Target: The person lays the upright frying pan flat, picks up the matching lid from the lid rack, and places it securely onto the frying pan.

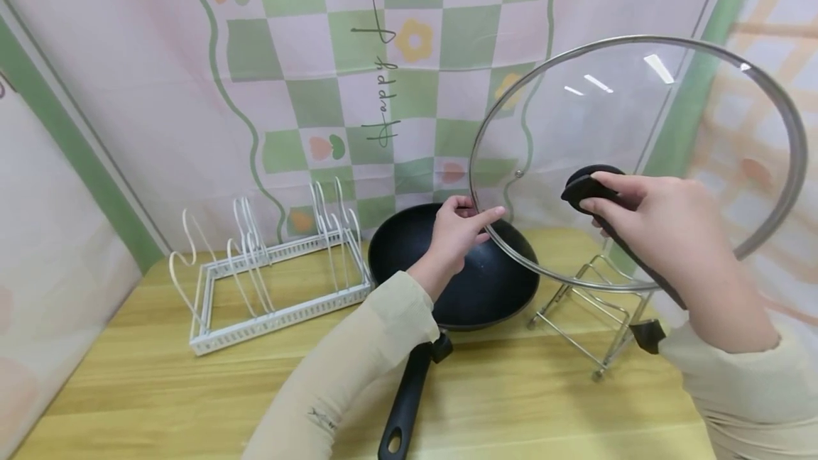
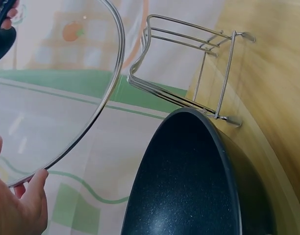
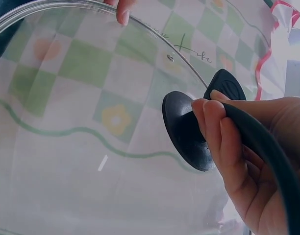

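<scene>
A large round glass lid (image 1: 639,112) with a metal rim is held up, tilted nearly on edge, at the right in the head view. My right hand (image 1: 680,233) grips its long curved black handle (image 3: 260,134), beside the round black base. At the lid's near left edge my left hand (image 1: 450,236) pinches the rim between thumb and fingers, as the left wrist view (image 2: 20,205) also shows. Below and behind the left hand a black wok (image 1: 492,286) sits on the table, its black handle (image 1: 405,396) pointing toward me.
Left of the wok stands a white rack (image 1: 281,318) with upright wire dividers. A silver wire rack (image 2: 223,73) stands right of the wok, partly behind the lid. The wooden table (image 1: 128,396) meets a patterned cloth backdrop (image 1: 409,55).
</scene>
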`<control>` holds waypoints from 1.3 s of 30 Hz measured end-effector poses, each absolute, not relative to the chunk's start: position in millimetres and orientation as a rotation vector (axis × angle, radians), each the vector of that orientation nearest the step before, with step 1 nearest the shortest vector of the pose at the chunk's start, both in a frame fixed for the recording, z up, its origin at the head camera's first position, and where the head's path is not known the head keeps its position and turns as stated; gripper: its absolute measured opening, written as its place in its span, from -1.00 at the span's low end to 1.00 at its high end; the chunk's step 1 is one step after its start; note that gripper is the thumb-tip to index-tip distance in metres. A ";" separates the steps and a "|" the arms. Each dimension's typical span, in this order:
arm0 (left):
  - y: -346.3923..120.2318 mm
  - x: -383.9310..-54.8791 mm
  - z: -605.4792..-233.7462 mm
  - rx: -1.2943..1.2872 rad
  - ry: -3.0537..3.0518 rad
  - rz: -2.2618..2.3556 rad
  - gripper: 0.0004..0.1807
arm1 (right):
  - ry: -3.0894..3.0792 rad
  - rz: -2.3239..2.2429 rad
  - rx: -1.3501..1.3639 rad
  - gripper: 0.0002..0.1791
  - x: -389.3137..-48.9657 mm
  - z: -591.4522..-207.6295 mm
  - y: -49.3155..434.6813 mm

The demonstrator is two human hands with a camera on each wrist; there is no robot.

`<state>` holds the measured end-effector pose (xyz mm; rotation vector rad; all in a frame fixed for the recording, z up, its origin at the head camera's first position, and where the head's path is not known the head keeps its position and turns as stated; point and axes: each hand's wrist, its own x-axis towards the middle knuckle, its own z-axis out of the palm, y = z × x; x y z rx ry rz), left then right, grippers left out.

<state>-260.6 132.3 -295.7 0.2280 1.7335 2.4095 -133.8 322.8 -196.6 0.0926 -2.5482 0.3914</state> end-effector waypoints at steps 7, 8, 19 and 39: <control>125.7 -261.2 -298.5 0.272 1.815 2.402 -0.63 | -2.547 0.413 0.116 -0.55 -138.8 -196.4 319.8; 124.7 -261.1 -298.7 0.280 1.829 2.402 -0.63 | -2.544 0.412 0.116 -0.55 -139.8 -196.7 318.9; 113.8 -260.4 -299.9 0.310 1.971 2.375 -0.64 | -2.609 0.458 0.089 -0.47 -150.8 -197.1 316.1; 94.3 -267.6 -306.2 0.318 2.234 2.239 -0.58 | -2.778 0.565 0.049 -0.19 -174.9 -199.1 311.5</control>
